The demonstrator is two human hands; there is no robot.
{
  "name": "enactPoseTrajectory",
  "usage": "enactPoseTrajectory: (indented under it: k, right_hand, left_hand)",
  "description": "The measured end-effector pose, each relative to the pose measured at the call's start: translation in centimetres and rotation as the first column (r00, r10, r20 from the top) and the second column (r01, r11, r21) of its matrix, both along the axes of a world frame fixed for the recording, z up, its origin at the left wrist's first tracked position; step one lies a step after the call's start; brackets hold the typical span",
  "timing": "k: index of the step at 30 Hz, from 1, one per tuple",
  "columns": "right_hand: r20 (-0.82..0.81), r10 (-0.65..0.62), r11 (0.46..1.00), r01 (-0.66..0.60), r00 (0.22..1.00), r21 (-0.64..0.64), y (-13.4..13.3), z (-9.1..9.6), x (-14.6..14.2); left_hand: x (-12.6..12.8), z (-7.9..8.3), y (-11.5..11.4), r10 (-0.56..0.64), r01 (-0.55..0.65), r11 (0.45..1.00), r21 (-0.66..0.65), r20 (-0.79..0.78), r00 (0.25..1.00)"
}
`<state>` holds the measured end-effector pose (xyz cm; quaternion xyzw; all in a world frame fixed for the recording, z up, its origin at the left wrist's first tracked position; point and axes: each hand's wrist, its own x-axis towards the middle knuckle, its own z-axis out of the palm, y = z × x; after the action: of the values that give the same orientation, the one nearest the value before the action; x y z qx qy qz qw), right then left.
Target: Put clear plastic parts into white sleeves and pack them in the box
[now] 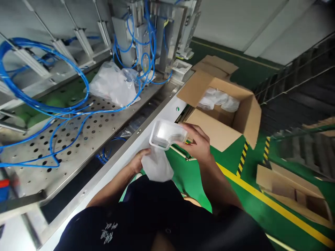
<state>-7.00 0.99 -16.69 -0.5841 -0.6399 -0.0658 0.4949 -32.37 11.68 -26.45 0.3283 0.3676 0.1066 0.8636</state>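
My right hand (197,142) grips the right end of a white, translucent plastic tray (161,131) with a curved notch in its near side. The tray is tilted so that its hollow faces me. Below it hangs a thin, whitish plastic bag (157,166), pinched at its upper left by my left hand (140,159). The tray's lower edge meets the top of the bag; whether part of it is inside, I cannot tell.
On my left runs a perforated metal bench (86,139) with blue air hoses (85,85) and a filled clear bag (113,83). An open cardboard box (222,129) with white bagged items (218,99) stands ahead right. Another carton (293,195) lies on the green floor.
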Motion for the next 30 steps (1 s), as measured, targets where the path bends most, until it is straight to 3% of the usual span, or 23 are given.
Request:
enactPoseTrajectory:
  k: [3,7,10,14,18,20,23,25,28,30]
  right_hand:
    - [0.108,-0.046,0.996,0.037,0.993,0.077,0.4,1.0,5.8]
    - [0.166,-0.086,0.996,0.088,0.982,0.0,1.2,2.2,13.1]
    - [0.169,-0.03,0.999,0.036,0.985,-0.035,1.8,2.7,17.7]
    - [0.177,0.022,0.999,-0.016,0.984,-0.035,3.0,2.6,22.4]
    - [0.144,0.057,0.998,-0.058,0.988,-0.001,4.7,2.0,25.3]
    - [0.123,0.064,0.998,-0.066,0.99,0.005,5.7,1.5,26.2]
    - [0.086,0.042,0.999,-0.045,0.995,0.029,7.5,0.8,27.0]
    - [0.037,0.003,0.998,-0.005,0.999,0.065,8.9,-0.1,27.2]
    - [-0.144,-0.124,0.991,0.131,0.982,0.041,11.4,-2.3,27.7]
    - [-0.361,-0.233,0.972,0.229,0.903,-0.055,13.6,-4.4,28.6]
  left_hand:
    - [3.6,-0.8,-0.1,0.067,-0.064,0.993,0.096,-0.032,0.997]
    - [8.9,-1.8,-0.7,0.226,-0.202,0.954,0.221,-0.09,0.97]
    - [12.6,-2.3,-1.0,0.316,-0.268,0.922,0.279,-0.146,0.937]
    - [16.0,-2.3,-0.8,0.369,-0.296,0.898,0.326,-0.189,0.91]
    - [17.1,-1.9,0.9,0.419,-0.299,0.858,0.419,-0.232,0.878]
    - [17.0,-1.8,2.5,0.457,-0.233,0.792,0.564,-0.293,0.84]
    - [16.2,-2.0,5.8,0.524,0.014,0.605,0.796,-0.412,0.745]
    - [15.8,-2.4,8.1,0.559,0.161,0.51,0.845,-0.467,0.685]
    - [15.5,-3.4,11.0,0.566,0.294,0.47,0.832,-0.54,0.623]
    - [15.3,-4.2,12.2,0.538,0.37,0.473,0.8,-0.594,0.597]
